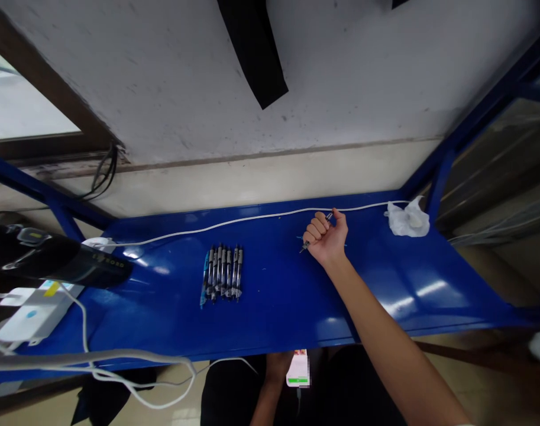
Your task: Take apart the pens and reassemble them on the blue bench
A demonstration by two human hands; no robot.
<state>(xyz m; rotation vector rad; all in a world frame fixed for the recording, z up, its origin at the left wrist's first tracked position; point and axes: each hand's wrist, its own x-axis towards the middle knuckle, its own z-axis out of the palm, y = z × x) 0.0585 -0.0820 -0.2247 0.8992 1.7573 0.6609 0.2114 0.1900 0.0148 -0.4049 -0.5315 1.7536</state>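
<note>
In my right hand [325,236], raised over the blue table, the fingers are curled around a dark click pen [304,246]. Both ends of that pen stick out of the fist. A thin light-blue item [300,237] shows behind the hand; most of it is hidden. To the left lies a row of several black-and-grey pens [224,272], side by side, with a blue pen [204,281] at its left end. Below the table's front edge, my left hand [279,365] holds a phone [298,370] with its screen lit; its fingers are partly hidden.
A white cable [234,222] runs along the back of the blue table [163,319]. Crumpled white plastic [409,219] lies at the right. On the left are a black cylindrical object [87,260], a white power strip [34,316] and looped cables [141,358]. Blue frame posts [440,177] flank the table.
</note>
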